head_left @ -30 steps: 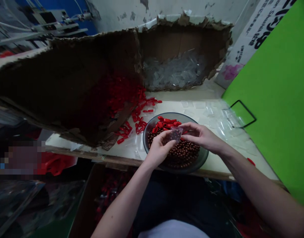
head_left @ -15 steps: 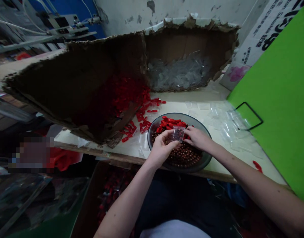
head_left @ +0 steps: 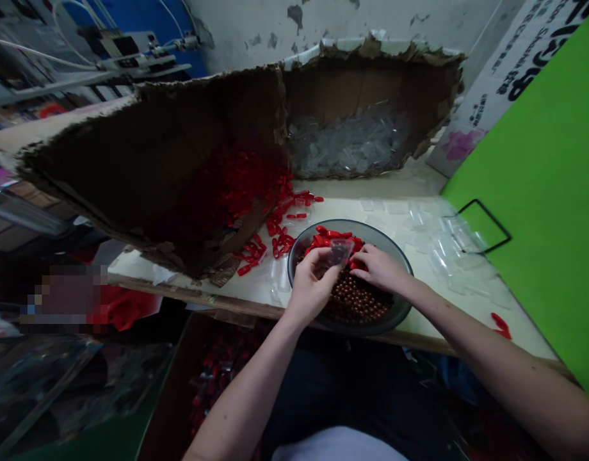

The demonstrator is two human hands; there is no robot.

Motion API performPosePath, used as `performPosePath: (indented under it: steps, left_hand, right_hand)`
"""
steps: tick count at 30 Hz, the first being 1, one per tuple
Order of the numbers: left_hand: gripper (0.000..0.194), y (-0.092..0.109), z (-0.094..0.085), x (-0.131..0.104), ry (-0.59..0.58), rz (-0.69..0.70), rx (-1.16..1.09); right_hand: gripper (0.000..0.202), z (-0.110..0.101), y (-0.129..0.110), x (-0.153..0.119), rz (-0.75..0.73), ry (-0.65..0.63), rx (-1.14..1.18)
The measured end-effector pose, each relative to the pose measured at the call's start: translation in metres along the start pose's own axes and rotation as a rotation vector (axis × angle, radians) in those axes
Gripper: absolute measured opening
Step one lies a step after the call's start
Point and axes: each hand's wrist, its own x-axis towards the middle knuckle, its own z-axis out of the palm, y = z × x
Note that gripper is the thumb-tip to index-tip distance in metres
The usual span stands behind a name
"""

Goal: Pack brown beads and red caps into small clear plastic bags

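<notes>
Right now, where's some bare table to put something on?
A patch of table is bare between the cardboard box and the bowl, red pieces left of it, clear pieces right. Those sides are crowded; the left hand and right hand are over the bowl.

The hands (head_left: 308, 286) are bare, the top (head_left: 340, 446) pale, trousers (head_left: 314, 378) dark.

A clear plastic packet (head_left: 341, 252) (contents too blurred to tell) tilts over glossy brown beads (head_left: 362, 301) and red plastic pieces (head_left: 326, 234) in a grey bowl (head_left: 400, 307).
</notes>
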Motion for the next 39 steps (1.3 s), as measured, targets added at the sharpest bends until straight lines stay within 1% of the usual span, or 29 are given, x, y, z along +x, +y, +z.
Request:
performPosePath:
  steps: [2, 4, 7, 11, 13, 16, 18, 21, 24, 27, 28, 29, 31, 32, 33, 34, 35, 36, 39]
  left_hand:
    - [0.023, -0.002, -0.001, 0.001, -0.028, 0.059, 0.066]
    - [0.022, -0.002, -0.001, 0.003, -0.052, 0.074, 0.063]
    - [0.021, -0.002, 0.001, 0.006, -0.038, 0.056, 0.022]
    - [0.026, 0.001, 0.005, 0.008, -0.051, 0.002, -0.053]
    - [0.029, 0.003, 0.007, 0.007, -0.066, -0.032, -0.090]
    - [0.031, 0.007, 0.010, 0.006, -0.087, -0.058, -0.152]
    - [0.031, 0.011, 0.012, 0.004, -0.109, -0.063, -0.196]
    - [0.032, 0.015, 0.013, 0.002, -0.115, -0.066, -0.232]
    - [0.032, 0.017, 0.011, -0.001, -0.097, -0.074, -0.221]
    - [0.033, 0.016, 0.008, -0.003, -0.096, -0.089, -0.199]
    - [0.033, 0.015, 0.008, -0.003, -0.097, -0.096, -0.191]
    - [0.033, 0.014, 0.007, -0.004, -0.097, -0.102, -0.185]
    - [0.033, 0.012, 0.007, -0.004, -0.095, -0.110, -0.179]
    - [0.032, 0.012, 0.008, -0.005, -0.098, -0.112, -0.176]
    - [0.032, 0.011, 0.008, -0.005, -0.106, -0.112, -0.175]
    - [0.032, 0.010, 0.009, -0.005, -0.116, -0.109, -0.175]
    - [0.032, 0.010, 0.010, -0.006, -0.127, -0.104, -0.175]
    - [0.031, 0.009, 0.011, -0.006, -0.137, -0.100, -0.174]
    - [0.032, 0.007, 0.012, -0.007, -0.157, -0.095, -0.180]
  right_hand:
    - [0.024, 0.000, 0.004, -0.001, 0.008, 0.017, 0.023]
    - [0.024, 0.001, 0.007, -0.002, 0.010, 0.033, 0.037]
    - [0.022, 0.002, 0.006, -0.006, -0.006, 0.040, 0.041]
    - [0.027, 0.005, -0.006, -0.013, -0.037, 0.097, 0.070]
    - [0.030, 0.007, -0.014, -0.016, -0.104, 0.070, 0.118]
    - [0.027, 0.013, -0.025, -0.017, -0.220, -0.034, 0.173]
    - [0.023, 0.017, -0.029, -0.016, -0.237, -0.056, 0.173]
    - [0.020, 0.017, -0.031, -0.014, -0.239, -0.039, 0.202]
    - [0.015, 0.006, -0.027, -0.016, -0.209, -0.003, 0.333]
    - [0.013, -0.018, -0.021, -0.024, -0.099, 0.058, 0.552]
    - [0.015, -0.028, -0.020, -0.028, -0.058, 0.109, 0.646]
    - [0.017, -0.039, -0.020, -0.031, -0.018, 0.187, 0.744]
    - [0.020, -0.059, -0.025, -0.038, 0.043, 0.397, 0.911]
    - [0.021, -0.067, -0.028, -0.040, 0.057, 0.502, 0.965]
    - [0.022, -0.073, -0.033, -0.042, 0.056, 0.577, 0.996]
    - [0.022, -0.078, -0.038, -0.043, 0.039, 0.616, 1.009]
    - [0.022, -0.081, -0.043, -0.044, 0.012, 0.621, 1.009]
    - [0.022, -0.082, -0.048, -0.044, -0.013, 0.596, 1.002]
    - [0.023, -0.080, -0.057, -0.045, -0.058, 0.482, 0.979]
